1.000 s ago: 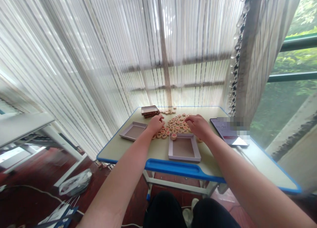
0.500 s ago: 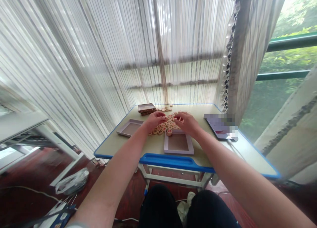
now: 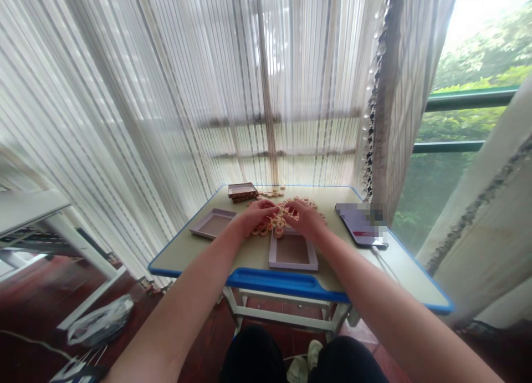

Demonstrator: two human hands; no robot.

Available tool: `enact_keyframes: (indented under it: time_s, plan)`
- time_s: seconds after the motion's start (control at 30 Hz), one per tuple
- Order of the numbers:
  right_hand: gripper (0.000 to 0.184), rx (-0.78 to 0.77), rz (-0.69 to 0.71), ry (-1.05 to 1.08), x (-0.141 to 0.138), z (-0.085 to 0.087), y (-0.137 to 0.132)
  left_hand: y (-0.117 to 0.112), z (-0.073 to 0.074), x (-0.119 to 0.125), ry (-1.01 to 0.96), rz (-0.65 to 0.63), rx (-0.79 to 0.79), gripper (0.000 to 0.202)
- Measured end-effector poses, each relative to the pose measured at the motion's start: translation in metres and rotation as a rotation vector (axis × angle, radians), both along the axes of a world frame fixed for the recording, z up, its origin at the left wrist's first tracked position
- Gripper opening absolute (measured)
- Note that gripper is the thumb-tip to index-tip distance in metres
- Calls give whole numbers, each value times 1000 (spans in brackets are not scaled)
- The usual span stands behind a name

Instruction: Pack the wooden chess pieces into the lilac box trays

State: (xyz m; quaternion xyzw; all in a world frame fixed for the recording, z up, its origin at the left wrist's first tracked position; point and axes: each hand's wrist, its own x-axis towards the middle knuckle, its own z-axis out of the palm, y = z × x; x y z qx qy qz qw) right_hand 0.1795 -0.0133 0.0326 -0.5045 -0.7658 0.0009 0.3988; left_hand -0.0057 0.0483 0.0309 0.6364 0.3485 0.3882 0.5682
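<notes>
Now left hand (image 3: 258,213) and right hand (image 3: 306,220) cup the disc pile (image 3: 276,228), grasp indiscernible; tray (image 3: 293,266) sits at 6 o'clock, nearer the right.

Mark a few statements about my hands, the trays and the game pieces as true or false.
1. The left hand and the right hand are both on the pile of round wooden pieces. True.
2. The near tray is full of pieces. False: the near tray is empty.
3. A second tray lies left of the pile. True.
4. The dark flat device lies at the table's left edge. False: it lies on the right side of the table.
5. The brown box sits inside the near tray. False: it stands at the far left of the table, beyond the pile.
</notes>
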Motion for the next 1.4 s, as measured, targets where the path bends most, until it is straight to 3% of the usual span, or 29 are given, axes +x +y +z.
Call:
enact_keyframes:
  time_s: [0.27,0.5,0.7,0.97,1.4]
  plan:
    - [15,11,15,16,-5,-6,9,-1,-1,2,-90,-85,-36,36]
    - [17,-96,-100,8,10,-7,18,7,-3,0,-74,89,70,31]
    - [18,-292,-121,-97,24,-10,24,5,-1,-5,195,84,230,27]
    - [18,-310,-131,-189,30,-8,23,-9,8,-14,530,-40,484,32]
    - [19,-332,-218,-210,28,-13,33,-15,2,-12,783,338,918,31]
